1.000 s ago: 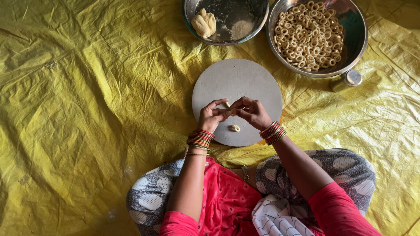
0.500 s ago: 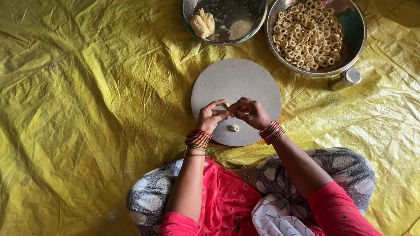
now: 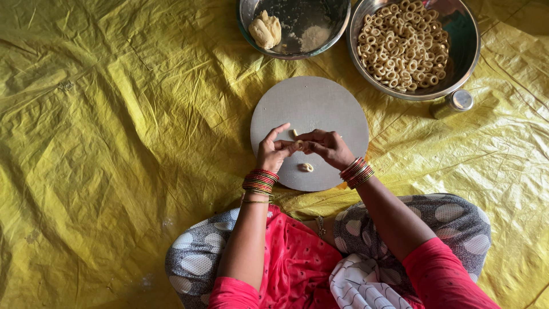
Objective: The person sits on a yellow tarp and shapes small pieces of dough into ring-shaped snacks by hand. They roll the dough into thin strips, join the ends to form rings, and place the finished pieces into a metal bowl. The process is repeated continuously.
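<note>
My left hand (image 3: pixel 273 151) and my right hand (image 3: pixel 327 147) meet fingertip to fingertip over the near half of a round grey board (image 3: pixel 311 106). Between the fingers of both hands is a small pale piece of dough (image 3: pixel 296 135), mostly hidden. A small dough ring (image 3: pixel 307 167) lies on the board just below my hands. Both wrists wear red and gold bangles.
A steel bowl (image 3: pixel 469 51) heaped with several dough rings sits at the top right. A second steel bowl (image 3: pixel 320 26) at top centre holds a lump of dough (image 3: pixel 266 30) and flour. A small steel cup (image 3: pixel 454 103) stands right of the board. A crinkled yellow sheet (image 3: pixel 114 143) covers the floor.
My hands stay together over the board, with only slight finger movement on the dough piece. The ring on the board has not moved.
</note>
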